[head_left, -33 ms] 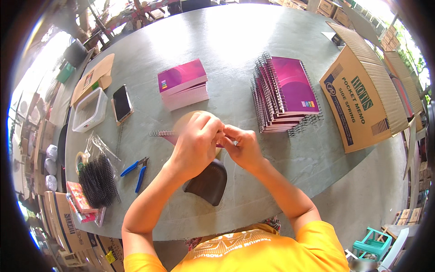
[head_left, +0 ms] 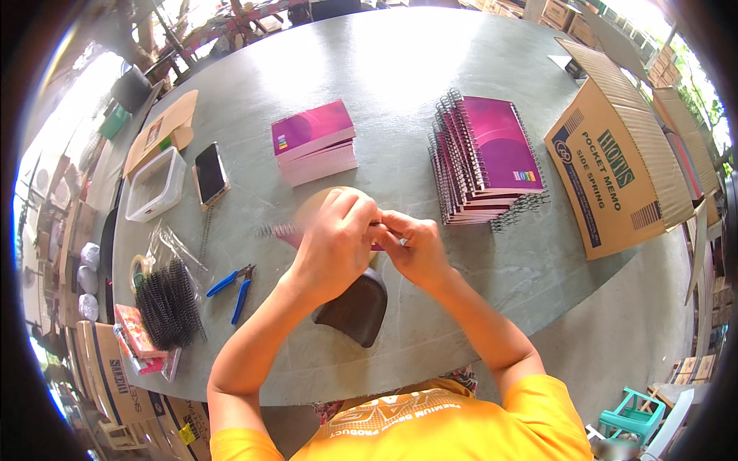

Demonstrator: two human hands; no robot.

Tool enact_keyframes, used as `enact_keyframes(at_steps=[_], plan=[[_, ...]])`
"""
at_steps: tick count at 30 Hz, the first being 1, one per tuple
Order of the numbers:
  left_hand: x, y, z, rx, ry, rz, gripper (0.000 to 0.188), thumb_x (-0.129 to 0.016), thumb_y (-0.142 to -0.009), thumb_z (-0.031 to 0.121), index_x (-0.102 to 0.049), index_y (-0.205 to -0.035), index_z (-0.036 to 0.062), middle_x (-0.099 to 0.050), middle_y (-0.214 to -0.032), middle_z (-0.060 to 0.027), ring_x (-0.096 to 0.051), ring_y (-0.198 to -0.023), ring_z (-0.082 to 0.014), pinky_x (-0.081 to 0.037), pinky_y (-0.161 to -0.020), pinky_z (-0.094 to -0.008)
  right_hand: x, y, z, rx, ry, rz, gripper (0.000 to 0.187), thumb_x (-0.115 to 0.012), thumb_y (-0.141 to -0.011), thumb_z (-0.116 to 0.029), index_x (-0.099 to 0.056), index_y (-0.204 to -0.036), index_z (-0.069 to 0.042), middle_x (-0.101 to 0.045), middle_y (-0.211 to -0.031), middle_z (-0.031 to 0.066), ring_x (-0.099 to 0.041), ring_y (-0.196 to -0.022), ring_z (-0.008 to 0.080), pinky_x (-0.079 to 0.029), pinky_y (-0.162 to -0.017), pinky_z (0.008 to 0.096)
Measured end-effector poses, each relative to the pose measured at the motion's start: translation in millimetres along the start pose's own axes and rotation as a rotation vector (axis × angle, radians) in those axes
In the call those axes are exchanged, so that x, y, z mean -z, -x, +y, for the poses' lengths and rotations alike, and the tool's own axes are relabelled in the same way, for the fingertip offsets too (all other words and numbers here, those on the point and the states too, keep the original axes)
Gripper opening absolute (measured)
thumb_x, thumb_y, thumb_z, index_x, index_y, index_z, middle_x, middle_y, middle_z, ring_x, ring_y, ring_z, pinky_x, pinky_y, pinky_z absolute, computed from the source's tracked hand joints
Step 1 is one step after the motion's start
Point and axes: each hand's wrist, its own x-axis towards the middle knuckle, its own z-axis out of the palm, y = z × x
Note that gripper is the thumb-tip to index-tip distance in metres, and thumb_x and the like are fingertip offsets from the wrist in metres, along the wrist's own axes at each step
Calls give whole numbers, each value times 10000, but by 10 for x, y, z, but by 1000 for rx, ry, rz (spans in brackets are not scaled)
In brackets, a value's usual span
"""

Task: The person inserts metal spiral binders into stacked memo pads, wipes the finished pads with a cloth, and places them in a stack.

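In front of me, my left hand point(head_left: 334, 238) is closed around a small purple notebook point(head_left: 289, 240), and mostly hides it. A spiral wire coil point(head_left: 275, 230) sticks out past the notebook's left end, its tip blurred. My right hand point(head_left: 415, 247) meets the left at the fingertips in a pinch by the notebook's right end; what lies between its fingers is hidden. Below the hands rests a dark brown curved block point(head_left: 357, 309). Farther off stands a stack of purple notebooks without coils point(head_left: 314, 142), and to its right a tall pile of coil-bound ones point(head_left: 500, 146).
Blue-handled cutters point(head_left: 232, 290), a bundle of black coils point(head_left: 167, 307), a phone point(head_left: 209, 175) and a clear plastic box point(head_left: 156, 187) lie on the left. An open cardboard box point(head_left: 607, 180) stands at the right edge of the grey table point(head_left: 400, 73).
The coil's protruding left end has become more blurred. Both hands keep nearly the same place and grip; the whole view has shifted slightly.
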Motion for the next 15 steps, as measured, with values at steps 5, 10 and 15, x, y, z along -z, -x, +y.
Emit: enact_keyframes(at_steps=[5, 10, 15], plan=[[65, 18, 156, -35, -83, 12, 226, -690, -668, 18, -547, -842, 42, -547, -902, -126, -512, -930, -354, -409, -797, -434, 90, 122, -32, 8, 47, -49, 235, -613, -823, -15, -628, -1057, -20, -664, -767, 139, -654, -644, 164, -500, -593, 267], [357, -65, 303, 59, -144, 563, 441, -746, -727, 103, -552, -1113, 17, -615, -1052, -80, -549, -1036, -213, -419, -908, -338, 431, 1, -477, -2, -328, 187, 219, -643, -822, -27, -643, -1041, -26, -663, -809, 98, -624, -720, 96, -497, -659, 245], [158, -356, 355, 209, 792, 402, 259, -646, -826, 3, -604, -1080, -27, -615, -1114, -51, -568, -980, -107, -444, -871, -271, 1022, -147, -912, 309, 374, 407, 207, -611, -881, -94, -622, -1057, 15, -662, -999, 70, -613, -904, 139, -486, -808, 276]])
